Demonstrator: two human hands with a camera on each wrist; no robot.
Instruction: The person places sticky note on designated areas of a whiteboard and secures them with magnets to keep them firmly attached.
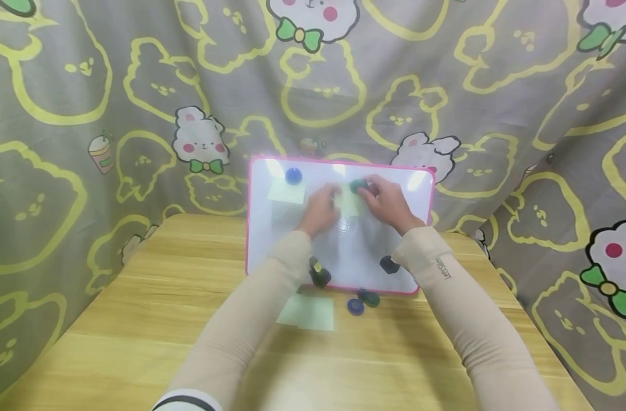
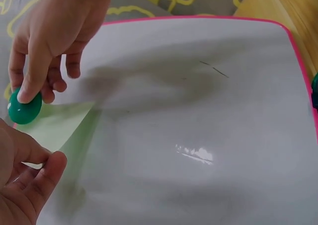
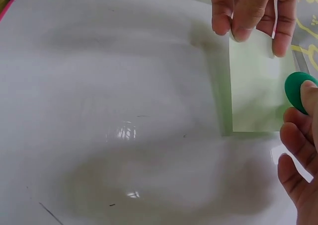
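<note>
My left hand (image 1: 320, 210) pinches a pale green paper note (image 3: 256, 86) by its edge, thumb against fingertips, close over a whiteboard (image 2: 223, 125) with a pink rim. In my right hand (image 1: 388, 201) is a round green magnet (image 2: 26, 107), held between thumb and fingers at the note's upper end. The note stands a little off the board and casts a greenish shadow on it. In the right wrist view, the magnet overlaps the note's edge; part of the right hand lies outside that frame.
A blue round magnet (image 1: 293, 175) sits at the top of another pale note (image 1: 287, 192) on the board's upper left. Dark objects (image 1: 320, 277) (image 1: 390, 264) are along its lower part. On the wooden table (image 1: 189, 274) lie pale notes (image 1: 313, 314), a blue disc (image 1: 356, 307) and a green one (image 1: 370, 298). A patterned curtain (image 1: 323, 85) hangs behind.
</note>
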